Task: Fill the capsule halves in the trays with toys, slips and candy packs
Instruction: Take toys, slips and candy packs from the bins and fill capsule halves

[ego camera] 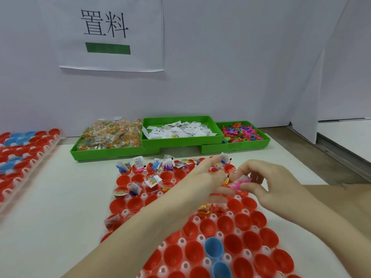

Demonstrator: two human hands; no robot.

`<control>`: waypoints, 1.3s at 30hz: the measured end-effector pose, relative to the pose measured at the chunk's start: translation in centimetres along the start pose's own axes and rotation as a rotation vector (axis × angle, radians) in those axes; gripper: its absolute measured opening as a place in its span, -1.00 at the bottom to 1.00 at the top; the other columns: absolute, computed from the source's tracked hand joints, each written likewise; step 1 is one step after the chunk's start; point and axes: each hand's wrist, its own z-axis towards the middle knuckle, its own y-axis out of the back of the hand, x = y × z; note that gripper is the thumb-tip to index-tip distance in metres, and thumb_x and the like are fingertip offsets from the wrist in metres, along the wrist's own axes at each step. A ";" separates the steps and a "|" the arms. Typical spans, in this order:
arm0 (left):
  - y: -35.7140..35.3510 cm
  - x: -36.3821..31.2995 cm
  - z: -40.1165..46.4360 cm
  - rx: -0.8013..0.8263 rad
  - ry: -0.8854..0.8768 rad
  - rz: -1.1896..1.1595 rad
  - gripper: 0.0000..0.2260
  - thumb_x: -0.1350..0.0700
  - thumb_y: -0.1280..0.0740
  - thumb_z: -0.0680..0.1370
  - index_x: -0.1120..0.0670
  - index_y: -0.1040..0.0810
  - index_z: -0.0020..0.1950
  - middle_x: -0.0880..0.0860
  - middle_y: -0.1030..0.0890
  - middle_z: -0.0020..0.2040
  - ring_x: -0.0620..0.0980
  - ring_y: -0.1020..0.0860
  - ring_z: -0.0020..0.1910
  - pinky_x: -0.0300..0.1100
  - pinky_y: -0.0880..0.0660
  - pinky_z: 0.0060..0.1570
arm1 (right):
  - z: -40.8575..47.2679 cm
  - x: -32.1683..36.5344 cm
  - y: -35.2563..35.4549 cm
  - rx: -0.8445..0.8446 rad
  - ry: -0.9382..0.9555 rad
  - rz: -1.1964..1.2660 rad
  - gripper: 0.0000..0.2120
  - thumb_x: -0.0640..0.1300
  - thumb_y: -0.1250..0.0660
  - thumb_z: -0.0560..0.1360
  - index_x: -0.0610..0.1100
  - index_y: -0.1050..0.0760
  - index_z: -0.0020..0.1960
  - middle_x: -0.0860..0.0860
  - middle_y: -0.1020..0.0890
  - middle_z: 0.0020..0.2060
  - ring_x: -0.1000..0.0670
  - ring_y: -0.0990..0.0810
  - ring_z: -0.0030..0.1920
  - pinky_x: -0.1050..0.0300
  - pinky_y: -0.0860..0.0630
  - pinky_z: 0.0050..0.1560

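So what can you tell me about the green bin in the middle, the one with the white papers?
The middle green bin looks like shiny plastic, rectangular with raised walls. It sits higher than the two green bins beside it, apparently resting on their edges. Inside lies a loose heap of white paper slips with black print, plus one small colourful candy pack. No hand touches it.

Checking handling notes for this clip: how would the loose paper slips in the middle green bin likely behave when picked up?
The paper slips look thin and creased, so probably floppy and very light. They lie overlapping in the middle green bin, so several may lift together. Flat ones could be hard to pinch.
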 end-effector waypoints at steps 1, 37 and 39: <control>0.3 0.2 0.1 -0.044 -0.020 0.086 -0.66 0.16 -0.15 0.61 -0.03 -0.30 0.38 -0.08 -0.45 0.08 -0.12 -0.58 -0.12 -0.31 -0.52 -0.10 | 0.0 -0.5 -0.2 0.050 -0.042 -0.024 -0.67 -0.22 -0.39 0.43 0.16 -0.37 -0.29 0.22 -0.52 -0.30 0.19 -0.47 -0.22 0.41 -0.35 -0.20; 20.0 2.0 -1.7 -0.771 -0.190 0.533 -0.84 0.26 -0.25 0.54 0.19 -0.58 0.07 0.12 -0.59 0.01 0.05 -0.51 -0.03 -0.12 -0.41 0.00 | 0.9 -1.8 -3.4 0.229 -0.300 -0.279 -0.90 -0.04 -0.50 0.28 0.16 -0.65 -0.27 0.42 -0.49 -0.37 0.36 -0.32 -0.28 0.45 -0.24 -0.37; 21.6 1.7 -0.4 -0.776 -0.145 0.683 -0.80 0.21 -0.24 0.55 0.20 -0.57 0.13 0.14 -0.58 0.11 0.06 -0.49 0.08 -0.09 -0.38 0.11 | 0.8 -1.8 -3.4 0.258 -0.300 -0.261 -0.87 -0.03 -0.47 0.31 0.14 -0.64 -0.15 0.33 -0.53 -0.35 0.37 -0.37 -0.23 0.42 -0.35 -0.28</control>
